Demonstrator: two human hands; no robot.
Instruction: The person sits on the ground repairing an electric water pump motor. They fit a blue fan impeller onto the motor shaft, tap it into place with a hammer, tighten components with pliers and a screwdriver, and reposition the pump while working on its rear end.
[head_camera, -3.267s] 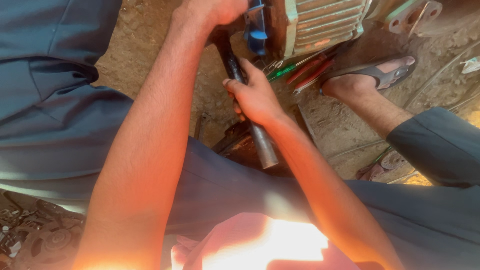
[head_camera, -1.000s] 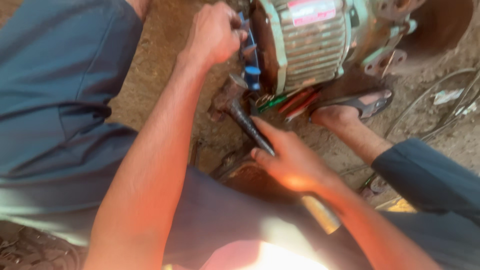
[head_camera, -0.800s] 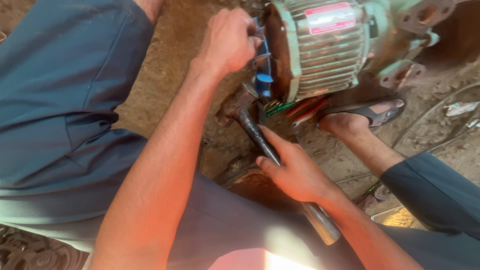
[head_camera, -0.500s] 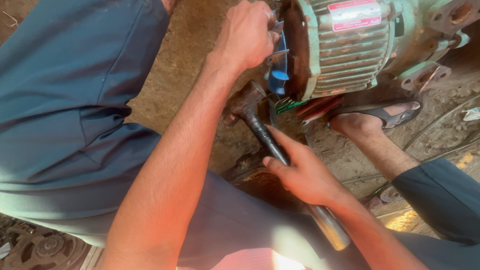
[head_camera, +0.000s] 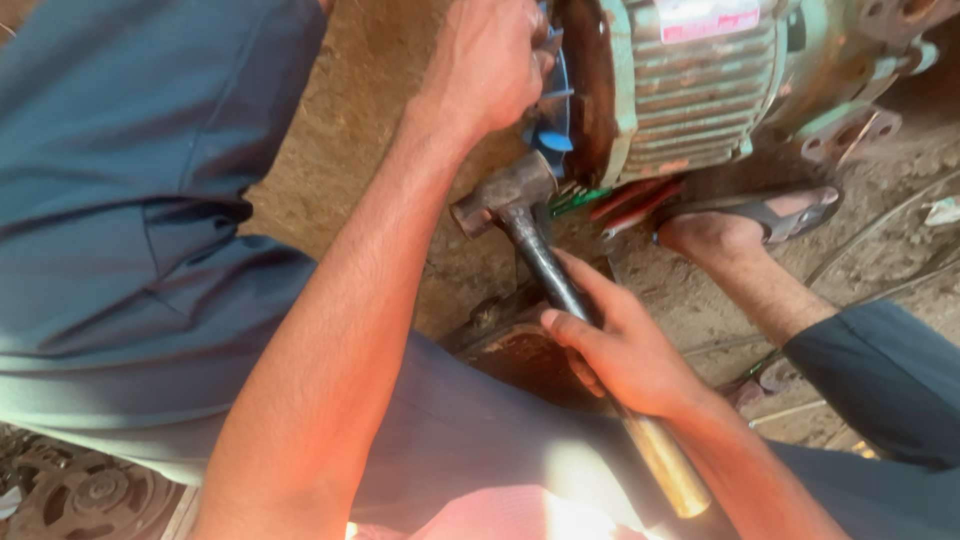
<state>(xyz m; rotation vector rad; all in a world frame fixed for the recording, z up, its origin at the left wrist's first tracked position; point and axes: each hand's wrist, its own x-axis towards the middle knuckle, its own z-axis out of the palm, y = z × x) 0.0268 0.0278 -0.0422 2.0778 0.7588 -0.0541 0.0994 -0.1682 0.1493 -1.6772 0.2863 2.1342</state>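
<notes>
Hammer (head_camera: 545, 255) in right hand (head_camera: 625, 350), fingers wrapped round the mid-shaft; metal handle runs on past the wrist toward the lower right, steel head up beside the end of the motor (head_camera: 690, 85). Head sits just under the blue fan (head_camera: 552, 110), contact not clear. Left hand (head_camera: 490, 65) closed over the fan blades at the motor's end, gripping them. Motor pale green, ribbed casing, rusty end face, lying on bare dirt ground (head_camera: 370, 130). Red and green wires (head_camera: 620, 200) trail out beneath it. Sandalled foot (head_camera: 745, 225) planted just beside the motor's base. Blue trousers (head_camera: 130, 200) fill the left side.
</notes>
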